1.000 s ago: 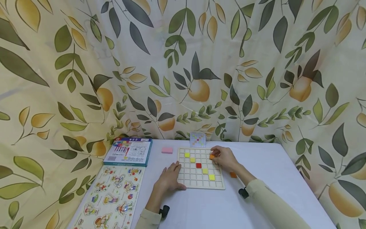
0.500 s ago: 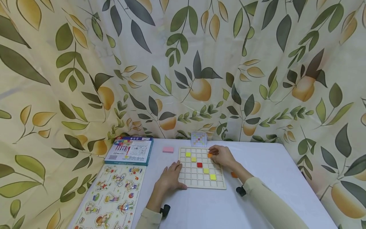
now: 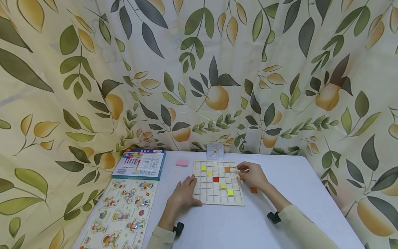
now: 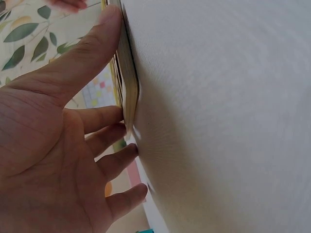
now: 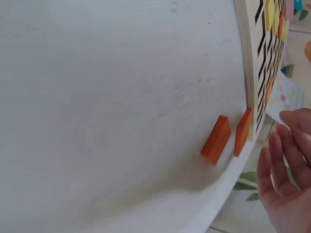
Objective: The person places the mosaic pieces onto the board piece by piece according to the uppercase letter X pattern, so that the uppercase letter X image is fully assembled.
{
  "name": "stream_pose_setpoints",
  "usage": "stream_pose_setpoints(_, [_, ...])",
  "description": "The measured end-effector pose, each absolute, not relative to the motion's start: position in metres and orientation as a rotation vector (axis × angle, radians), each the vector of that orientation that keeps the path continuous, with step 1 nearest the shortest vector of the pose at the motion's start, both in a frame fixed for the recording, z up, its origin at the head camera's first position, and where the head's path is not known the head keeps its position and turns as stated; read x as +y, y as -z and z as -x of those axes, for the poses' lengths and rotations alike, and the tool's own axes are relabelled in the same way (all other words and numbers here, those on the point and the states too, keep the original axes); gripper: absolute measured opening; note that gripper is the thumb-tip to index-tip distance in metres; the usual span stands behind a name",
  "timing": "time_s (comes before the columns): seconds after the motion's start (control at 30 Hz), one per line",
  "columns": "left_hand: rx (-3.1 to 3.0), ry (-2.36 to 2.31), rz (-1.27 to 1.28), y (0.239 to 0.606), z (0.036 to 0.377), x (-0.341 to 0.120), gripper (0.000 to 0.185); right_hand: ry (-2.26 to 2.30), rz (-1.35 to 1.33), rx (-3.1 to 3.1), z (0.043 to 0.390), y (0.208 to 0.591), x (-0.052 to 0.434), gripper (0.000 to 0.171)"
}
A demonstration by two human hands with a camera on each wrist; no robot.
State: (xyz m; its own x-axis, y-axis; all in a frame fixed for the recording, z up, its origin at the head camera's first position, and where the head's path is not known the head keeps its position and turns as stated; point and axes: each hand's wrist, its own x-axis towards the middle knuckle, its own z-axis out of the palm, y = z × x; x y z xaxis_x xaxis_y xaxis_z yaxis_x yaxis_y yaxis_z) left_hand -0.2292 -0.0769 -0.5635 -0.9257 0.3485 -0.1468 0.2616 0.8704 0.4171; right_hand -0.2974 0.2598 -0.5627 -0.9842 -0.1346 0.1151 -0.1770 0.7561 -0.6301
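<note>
Grid board (image 3: 217,182) lies flat on the white table (image 3: 295,180), between the two hands. Left hand (image 3: 186,192) rests at the board's left edge, fingers spread and fairly straight; the left wrist view shows the thumb lying along the board's edge (image 4: 127,73) and the fingertips touching its side, gripping nothing. Right hand (image 3: 253,174) sits just off the board's right edge, fingers loosely open and empty; in the right wrist view the fingers (image 5: 284,170) hang relaxed above the table. Two loose orange tiles lie on the table by this hand: one (image 3: 254,190) just to its near side, clear of the board, the other (image 5: 242,131) right up against the board's edge, mostly hidden under the hand in the head view. On the board, an orange tile (image 3: 227,169) sits in a cell just left of the right hand, apart from the fingertips. A red tile (image 3: 216,179) holds the middle, with yellow tiles (image 3: 203,168) running diagonally from upper left to lower right. Beyond the left hand lie a pink block (image 3: 181,163), a blue box (image 3: 139,164) and a picture puzzle sheet (image 3: 121,214). A small pattern card (image 3: 215,151) stands behind the board.
</note>
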Motion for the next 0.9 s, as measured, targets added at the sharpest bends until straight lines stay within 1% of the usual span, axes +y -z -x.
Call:
stream_pose_setpoints(0.23, [2.820, -0.584, -0.463, 0.562, 0.230, -0.078, 0.108, -1.029, -0.258, -2.952, 0.272, 0.563, 0.283, 0.024])
stream_pose_setpoints(0.53, [2.818, -0.595, -0.472, 0.559, 0.230, -0.077, 0.107, -0.930, -0.259, -2.997, 0.241, 0.572, 0.301, 0.025])
stream_pose_setpoints(0.9, [2.815, -0.596, -0.473, 0.561, 0.228, -0.077, 0.107, -0.877, -0.320, -2.987, 0.226, 0.574, 0.313, 0.033])
